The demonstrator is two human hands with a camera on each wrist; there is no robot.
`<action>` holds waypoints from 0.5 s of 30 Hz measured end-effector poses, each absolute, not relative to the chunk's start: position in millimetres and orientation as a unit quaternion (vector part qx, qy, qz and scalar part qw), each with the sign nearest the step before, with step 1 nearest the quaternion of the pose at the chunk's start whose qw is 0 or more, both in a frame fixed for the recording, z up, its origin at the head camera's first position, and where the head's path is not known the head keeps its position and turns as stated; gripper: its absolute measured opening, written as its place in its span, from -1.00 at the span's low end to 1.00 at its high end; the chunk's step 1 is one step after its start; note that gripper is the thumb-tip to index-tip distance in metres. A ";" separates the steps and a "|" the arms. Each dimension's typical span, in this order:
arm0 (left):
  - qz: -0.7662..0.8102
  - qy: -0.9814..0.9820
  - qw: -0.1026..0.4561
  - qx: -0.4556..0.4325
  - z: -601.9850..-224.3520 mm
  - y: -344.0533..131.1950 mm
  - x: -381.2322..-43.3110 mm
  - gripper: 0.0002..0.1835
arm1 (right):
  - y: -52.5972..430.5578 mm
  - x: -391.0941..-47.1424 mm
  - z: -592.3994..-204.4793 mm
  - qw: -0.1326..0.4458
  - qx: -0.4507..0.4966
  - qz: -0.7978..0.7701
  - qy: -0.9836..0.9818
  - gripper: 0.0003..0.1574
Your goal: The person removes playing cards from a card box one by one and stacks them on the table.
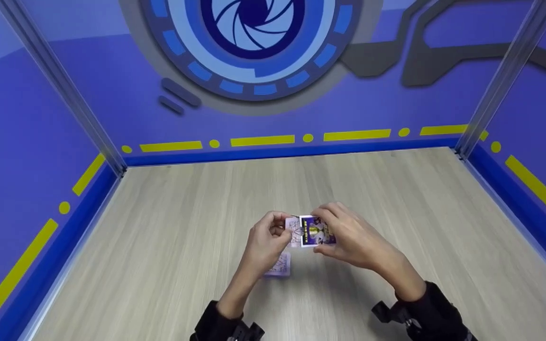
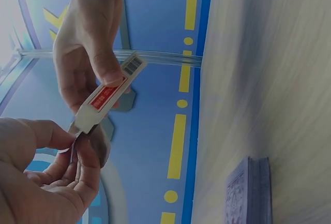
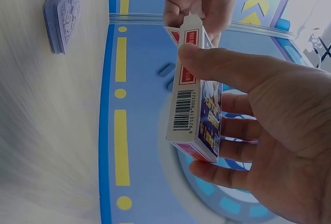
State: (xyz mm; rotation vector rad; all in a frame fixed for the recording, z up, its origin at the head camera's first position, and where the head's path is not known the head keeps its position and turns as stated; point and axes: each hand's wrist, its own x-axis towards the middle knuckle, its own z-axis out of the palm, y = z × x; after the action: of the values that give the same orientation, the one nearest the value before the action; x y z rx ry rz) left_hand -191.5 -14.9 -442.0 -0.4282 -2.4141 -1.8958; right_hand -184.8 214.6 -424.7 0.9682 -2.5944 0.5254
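My right hand (image 1: 349,237) grips a small printed card box (image 1: 318,231), thumb on one narrow side and fingers around the other. In the right wrist view the box's narrow side (image 3: 184,110) shows a red label and a barcode. At the box's left end, my left hand (image 1: 268,239) pinches a thin playing card (image 1: 294,232) with a lilac pattern between thumb and fingers. The card's right edge meets the box end, where a small flap (image 3: 172,34) sticks out. Below the left hand, a deck of similarly patterned cards (image 1: 280,266) lies on the table, partly hidden by the wrist.
The light wood table (image 1: 183,227) carries the deck near its front. Blue-purple printed panels (image 1: 93,104) with yellow dashes enclose it at the back and both sides. Dark straps with small cameras (image 1: 424,312) sit on both wrists.
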 end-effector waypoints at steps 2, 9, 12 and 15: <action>-0.614 -0.776 0.031 -0.139 -439.8 -18.5 -193.0 -0.68 | 216.9 -185.3 -423.5 0.158 0.330 0.189 -0.911 -0.13; -0.529 -0.825 0.077 -0.185 -428.9 -32.4 -191.1 -0.47 | 223.0 -186.7 -420.1 0.158 0.307 0.198 -0.918 -0.11; -0.463 -0.858 0.072 -0.210 -425.7 -35.7 -187.3 -0.50 | 223.5 -187.0 -419.7 0.158 0.309 0.198 -0.917 -0.12; -0.402 -0.885 0.065 -0.226 -424.8 -36.8 -183.9 -0.45 | 223.3 -187.1 -419.8 0.158 0.312 0.197 -0.916 -0.13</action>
State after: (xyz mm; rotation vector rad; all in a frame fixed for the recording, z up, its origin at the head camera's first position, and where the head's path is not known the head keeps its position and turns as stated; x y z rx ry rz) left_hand -183.9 -36.8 -424.8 -0.6835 -2.6705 -1.2129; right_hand -187.1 223.3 -419.8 0.8912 -2.6211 0.5622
